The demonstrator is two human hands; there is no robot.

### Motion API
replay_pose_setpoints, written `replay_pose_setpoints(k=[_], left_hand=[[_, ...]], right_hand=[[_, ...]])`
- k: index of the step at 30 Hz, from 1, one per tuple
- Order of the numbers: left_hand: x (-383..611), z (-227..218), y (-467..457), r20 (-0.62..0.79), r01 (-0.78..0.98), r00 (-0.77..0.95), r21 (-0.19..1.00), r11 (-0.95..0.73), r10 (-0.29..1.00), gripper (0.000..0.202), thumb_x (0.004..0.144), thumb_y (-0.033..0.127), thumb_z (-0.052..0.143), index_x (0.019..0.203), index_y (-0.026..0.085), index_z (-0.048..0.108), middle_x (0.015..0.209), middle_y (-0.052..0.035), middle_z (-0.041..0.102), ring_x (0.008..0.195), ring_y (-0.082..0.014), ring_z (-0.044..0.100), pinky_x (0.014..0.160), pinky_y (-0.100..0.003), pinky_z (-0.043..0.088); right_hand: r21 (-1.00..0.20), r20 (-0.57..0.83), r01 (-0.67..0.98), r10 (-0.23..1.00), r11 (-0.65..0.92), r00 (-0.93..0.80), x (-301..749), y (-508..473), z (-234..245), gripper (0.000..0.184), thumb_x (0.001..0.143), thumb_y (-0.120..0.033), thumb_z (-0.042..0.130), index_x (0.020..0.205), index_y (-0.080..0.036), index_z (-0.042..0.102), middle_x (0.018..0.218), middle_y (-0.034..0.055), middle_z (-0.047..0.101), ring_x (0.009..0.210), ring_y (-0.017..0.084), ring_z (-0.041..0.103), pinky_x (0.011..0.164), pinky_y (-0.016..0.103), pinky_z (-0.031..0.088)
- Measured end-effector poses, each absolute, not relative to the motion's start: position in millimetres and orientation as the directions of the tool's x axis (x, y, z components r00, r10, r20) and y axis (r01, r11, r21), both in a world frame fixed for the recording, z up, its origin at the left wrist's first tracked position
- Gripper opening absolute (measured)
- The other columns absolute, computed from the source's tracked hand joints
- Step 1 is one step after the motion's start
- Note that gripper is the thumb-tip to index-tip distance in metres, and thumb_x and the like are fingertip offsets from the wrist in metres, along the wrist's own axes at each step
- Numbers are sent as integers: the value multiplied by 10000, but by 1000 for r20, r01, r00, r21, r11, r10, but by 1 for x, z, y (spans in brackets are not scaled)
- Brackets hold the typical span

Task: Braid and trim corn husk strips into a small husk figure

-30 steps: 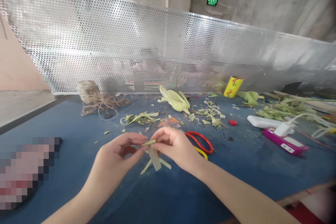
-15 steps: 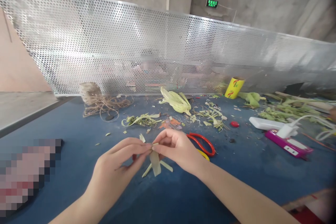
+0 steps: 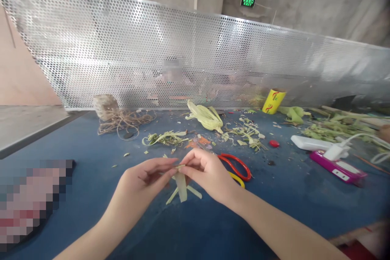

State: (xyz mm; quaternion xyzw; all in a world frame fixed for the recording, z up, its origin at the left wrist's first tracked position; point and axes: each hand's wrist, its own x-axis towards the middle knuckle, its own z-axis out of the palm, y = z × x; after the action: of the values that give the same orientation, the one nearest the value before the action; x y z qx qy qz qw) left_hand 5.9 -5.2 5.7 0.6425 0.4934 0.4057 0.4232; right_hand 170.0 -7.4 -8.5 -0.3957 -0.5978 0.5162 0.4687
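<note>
Left fingers (image 3: 163, 162) have parted slightly — right fingers (image 3: 192, 172) pinch a pale strip (image 3: 182, 189)

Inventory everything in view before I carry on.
Strips: several, pale green, front centre
Loop handles: two, red and yellow, right of strips
Husk: one, pale green, back centre
Scraps: many, green and orange, centre
Twine: one tangle, brown, back left
Block: one, grey, behind twine
Cylinder: one, yellow, back right
Lump: one, red, right
Power strip: one, purple, right
Bar: one, white, behind power strip
Plug: one, white, on power strip
Stalks: several, green, far right
Pixelated item: one, pinkish, left
Table: one, blue, foreground
Screen: one, silver, behind table
Person: one, blurred, behind screen
Sign: one, green, upper right
Left hand: one, bare, at strips
Right hand: one, bare, at strips
</note>
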Motion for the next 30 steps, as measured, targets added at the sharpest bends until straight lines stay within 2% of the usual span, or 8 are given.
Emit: replay_pose_setpoints(k=[4, 9, 16, 20, 23, 27, 30], left_hand=[[5, 1, -6, 154, 338, 187, 917, -211, 970, 305, 665, 330, 642, 944, 207, 649, 829, -23, 723, 725, -193, 670, 664, -266, 544], [5, 1, -6, 212, 365, 164, 895, -259, 964, 250, 650, 314, 656, 880, 215, 658, 828, -19, 715, 712, -184, 662, 645, -250, 531], [7, 9, -6, 129, 309, 209, 932, -191, 969, 323, 679, 345, 617, 957, 183, 643, 770, -33, 715, 521, -133, 593, 523, -239, 506], [7, 6, -5, 187, 360, 168, 903, -237, 968, 268, 653, 325, 636, 890, 204, 665, 735, -16, 711, 565, -150, 618, 557, -238, 516], [4, 1, -6, 290, 433, 171, 836, -336, 942, 233, 663, 324, 637, 879, 243, 673, 795, -7, 713, 634, -164, 642, 604, -237, 520], [1, -2, -9, 474, 569, 208, 652, -501, 855, 173, 676, 327, 630, 835, 283, 681, 794, 10, 703, 570, -141, 614, 596, -224, 506], [1, -2, -10, 509, 617, 233, 582, -531, 829, 169, 697, 334, 604, 843, 286, 674, 771, 14, 695, 555, -134, 601, 593, -218, 499]], right_hand=[[-983, 168, 24, 953, 180, -253, 170, -9, -9, 111, 757, -266, 587, 748, -186, 511, 610, -39, 595, 558, 109, 608, 589, 243, 490], [-985, 152, 42, 956, 168, -252, 171, -9, -9, 137, 725, -186, 592, 827, -199, 502, 669, -36, 588, 598, 105, 594, 592, 233, 475], [-982, 177, 25, 953, 189, -248, 172, -8, -7, 151, 716, -141, 563, 844, -195, 504, 774, -12, 619, 684, 113, 603, 661, 252, 483], [-983, 163, 43, 957, 178, -240, 171, -9, -6, 174, 699, -104, 549, 839, -195, 501, 777, -14, 622, 692, 113, 605, 659, 248, 476], [-988, 130, 54, 964, 146, -233, 171, -9, -6, 181, 689, -99, 559, 836, -190, 507, 760, -15, 619, 690, 111, 603, 665, 243, 468], [-992, 99, 56, 964, 116, -247, 171, -9, -7, 212, 690, -95, 550, 868, -200, 505, 745, -21, 622, 662, 109, 600, 621, 231, 456], [-992, 84, 65, 964, 104, -253, 170, -10, -7, 212, 690, -96, 545, 866, -205, 501, 736, -25, 619, 656, 114, 602, 622, 240, 460]])
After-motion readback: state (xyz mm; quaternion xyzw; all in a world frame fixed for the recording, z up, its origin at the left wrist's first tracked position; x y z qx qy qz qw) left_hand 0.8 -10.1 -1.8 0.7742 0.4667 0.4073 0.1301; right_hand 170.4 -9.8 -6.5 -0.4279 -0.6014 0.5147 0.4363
